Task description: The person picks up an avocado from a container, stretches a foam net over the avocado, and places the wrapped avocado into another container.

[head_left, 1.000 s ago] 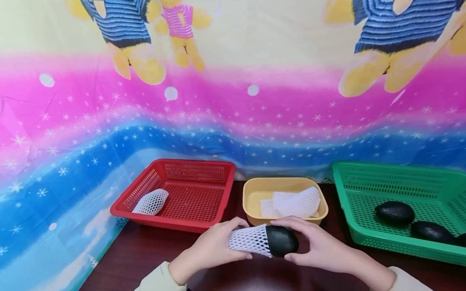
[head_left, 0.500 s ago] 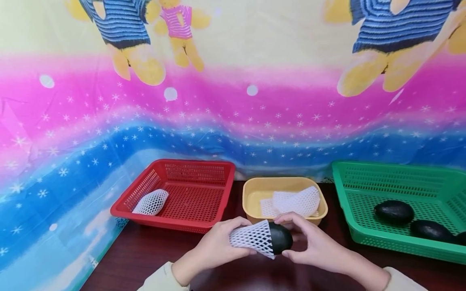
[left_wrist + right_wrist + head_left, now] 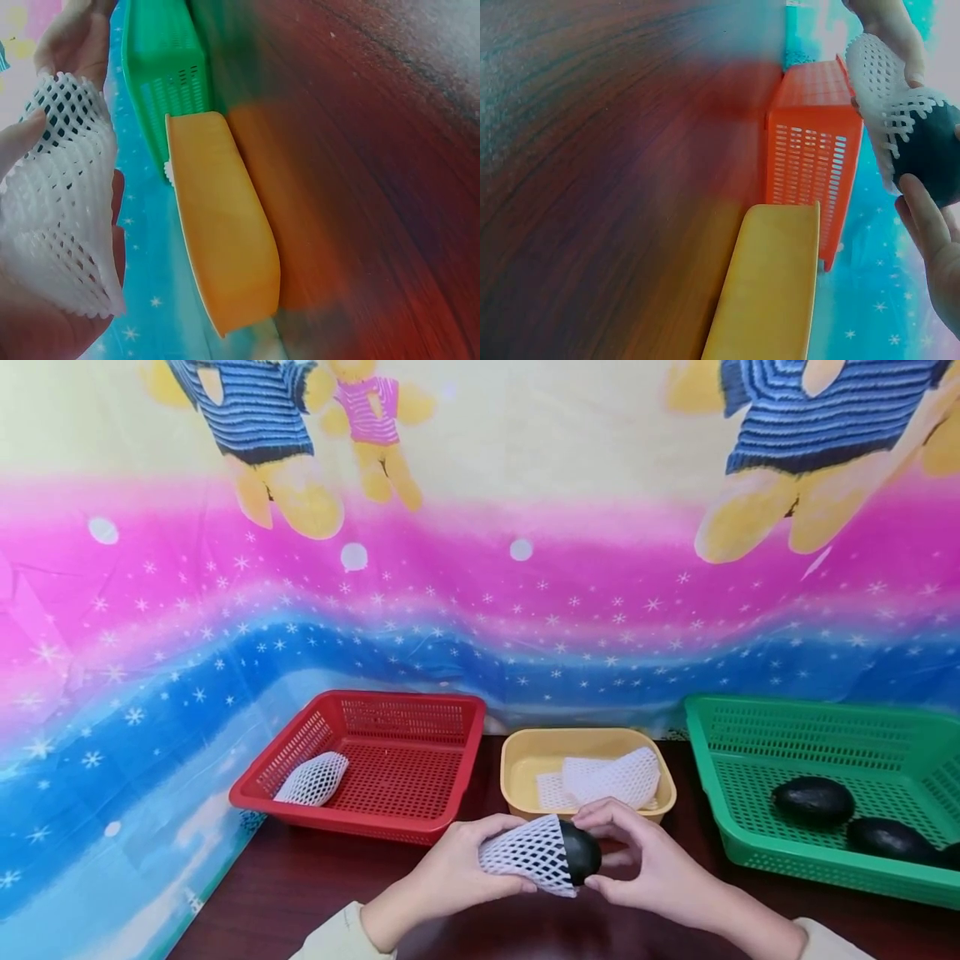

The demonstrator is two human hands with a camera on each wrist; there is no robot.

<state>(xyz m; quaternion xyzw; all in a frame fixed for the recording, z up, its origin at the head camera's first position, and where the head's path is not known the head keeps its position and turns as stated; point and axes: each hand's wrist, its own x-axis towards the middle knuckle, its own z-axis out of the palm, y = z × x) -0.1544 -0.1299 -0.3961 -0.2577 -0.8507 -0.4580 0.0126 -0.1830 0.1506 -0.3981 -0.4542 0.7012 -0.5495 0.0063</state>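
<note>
My left hand (image 3: 456, 870) holds a white foam net sleeve (image 3: 523, 855), its thumb and fingers on either side. A black avocado (image 3: 582, 853) sits partly inside the sleeve, its right end bare. At that bare end my right hand (image 3: 654, 870) grips the avocado between thumb and fingers. In the left wrist view the net (image 3: 64, 195) hides most of the fruit. The right wrist view has the net's edge lying over the dark avocado (image 3: 934, 154), with fingertips pressing at its side.
A red basket (image 3: 360, 822) on the left contains one netted fruit (image 3: 313, 778). Behind the hands stands a yellow tub (image 3: 517, 777) with folded foam nets (image 3: 615, 777). Several avocados (image 3: 813, 800) lie in the green basket (image 3: 825, 860) at right. A printed cloth hangs behind.
The net sleeve has slid further right over the avocado, so less of the black end shows. Both hands stay close together, the left having shifted slightly right.
</note>
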